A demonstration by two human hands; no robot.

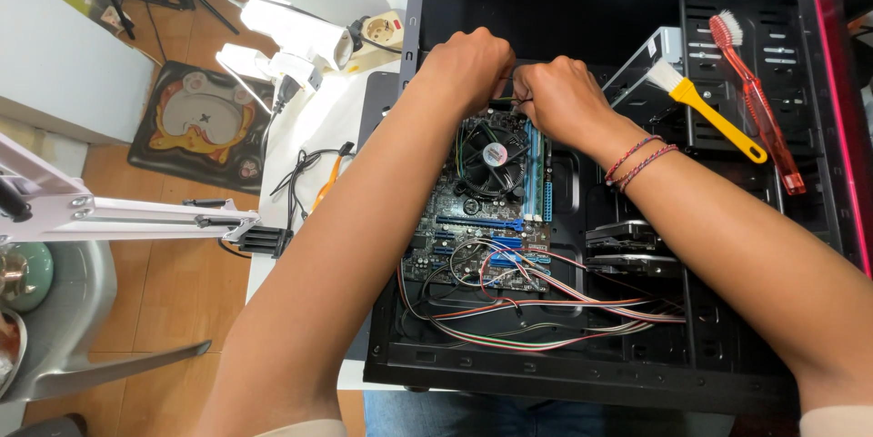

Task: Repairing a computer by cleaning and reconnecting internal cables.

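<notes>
An open black computer case lies flat on a white table. Inside sits a motherboard with a round cooler fan and blue slots. My left hand and my right hand are curled close together just above the fan, near the board's top edge. Their fingers pinch something small and dark between them; what it is stays hidden. A bundle of red, white and black wires runs across the lower part of the case. Thread bracelets circle my right wrist.
A yellow-handled brush and a red toothbrush rest on the drive cage at the right. A white power strip and cables lie on the table to the left. A white lamp arm clamps onto the table's edge.
</notes>
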